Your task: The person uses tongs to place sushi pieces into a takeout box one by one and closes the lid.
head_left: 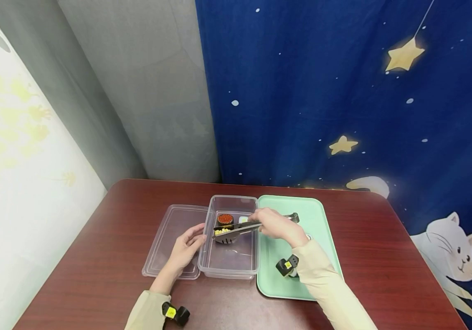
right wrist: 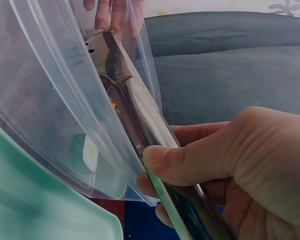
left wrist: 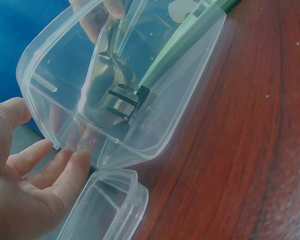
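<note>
My right hand [head_left: 274, 223] grips metal tongs [head_left: 241, 228] partway along their arms, thumb on one side and fingers on the other. The tong heads reach into a clear plastic container [head_left: 229, 270], around a corn-topped sushi piece [head_left: 221, 232]. Inside the container are also a sushi piece topped with red roe [head_left: 225, 219] and, by the right wall, a small white-topped piece [right wrist: 91, 152] with a green side. My left hand [head_left: 187, 247] rests its loosely extended fingers [left wrist: 65, 167] against the container's left wall, thumb beside the rim.
A clear lid [head_left: 174, 229] lies left of the container, partly beneath my left forearm. A light green tray [head_left: 297, 288] adjoins it on the right. Something on the tray is mostly hidden by my right wrist. The brown table [head_left: 95, 256] ends at curtains [head_left: 269, 137] behind.
</note>
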Demonstrator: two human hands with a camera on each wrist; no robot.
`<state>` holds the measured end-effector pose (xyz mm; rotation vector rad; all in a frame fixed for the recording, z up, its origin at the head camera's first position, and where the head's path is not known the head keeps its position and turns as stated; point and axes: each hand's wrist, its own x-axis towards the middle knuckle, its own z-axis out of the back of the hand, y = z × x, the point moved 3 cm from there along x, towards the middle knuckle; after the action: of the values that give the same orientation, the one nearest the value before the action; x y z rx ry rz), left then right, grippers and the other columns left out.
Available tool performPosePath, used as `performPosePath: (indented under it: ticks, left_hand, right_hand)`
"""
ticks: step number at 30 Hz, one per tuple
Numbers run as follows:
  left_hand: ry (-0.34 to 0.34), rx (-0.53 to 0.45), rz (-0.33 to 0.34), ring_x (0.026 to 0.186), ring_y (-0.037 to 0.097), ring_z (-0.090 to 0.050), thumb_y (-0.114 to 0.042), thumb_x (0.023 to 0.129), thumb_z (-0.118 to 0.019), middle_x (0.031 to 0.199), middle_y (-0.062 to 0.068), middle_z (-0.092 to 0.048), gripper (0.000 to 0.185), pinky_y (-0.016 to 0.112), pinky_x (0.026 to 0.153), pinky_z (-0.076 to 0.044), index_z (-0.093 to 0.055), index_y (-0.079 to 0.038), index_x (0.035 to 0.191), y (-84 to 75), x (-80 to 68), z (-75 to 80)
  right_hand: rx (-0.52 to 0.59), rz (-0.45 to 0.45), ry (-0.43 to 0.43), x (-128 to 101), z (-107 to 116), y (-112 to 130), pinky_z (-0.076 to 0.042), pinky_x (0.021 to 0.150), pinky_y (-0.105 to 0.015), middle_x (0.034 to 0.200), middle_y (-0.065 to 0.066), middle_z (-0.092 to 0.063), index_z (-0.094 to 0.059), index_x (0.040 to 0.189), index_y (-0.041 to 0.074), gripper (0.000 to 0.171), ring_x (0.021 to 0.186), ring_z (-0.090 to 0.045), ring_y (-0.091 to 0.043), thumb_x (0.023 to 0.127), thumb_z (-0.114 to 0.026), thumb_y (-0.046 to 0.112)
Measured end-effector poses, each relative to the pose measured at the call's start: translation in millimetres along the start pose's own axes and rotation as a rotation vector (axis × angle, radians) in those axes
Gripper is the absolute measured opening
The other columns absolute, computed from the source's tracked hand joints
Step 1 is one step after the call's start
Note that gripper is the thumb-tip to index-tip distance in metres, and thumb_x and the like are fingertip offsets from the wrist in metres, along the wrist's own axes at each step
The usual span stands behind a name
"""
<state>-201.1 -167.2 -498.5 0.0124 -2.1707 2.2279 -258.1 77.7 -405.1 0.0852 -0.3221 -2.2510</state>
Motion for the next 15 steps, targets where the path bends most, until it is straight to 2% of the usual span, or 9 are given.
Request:
performPosePath:
  ticks: [7, 15]
  left_hand:
    - [0.001, 0.001, 0.0, 0.115, 0.036, -0.051, -0.003, 0.091, -0.058, 0.13, 0.027, -0.05, 0.044, 0.018, 0.085, -0.047, -0.047, 0.008, 0.132, -2.8, -2.4, -0.9]
    - [0.001, 0.005, 0.003, 0.115, 0.035, -0.052, -0.003, 0.091, -0.058, 0.129, 0.027, -0.051, 0.043, 0.017, 0.084, -0.047, -0.047, 0.007, 0.132, -3.1, -2.6, -1.2]
  right_hand:
    - [-0.061, -0.004, -0.003, 1.7, -1.1, 4.2, -0.05, 0.07, -0.033, 0.086, -0.005, -0.065, -0.07, 0.098, 0.006, 0.037, 0.079, -0.059, -0.02, 0.068, -0.057, -0.013]
    - [-0.067, -0.019, 0.02, 1.8, 2.1, 9.3, -0.051, 0.073, -0.033, 0.09, -0.007, -0.067, -0.071, 0.098, 0.004, 0.038, 0.082, -0.061, -0.021, 0.068, -0.056, -0.015]
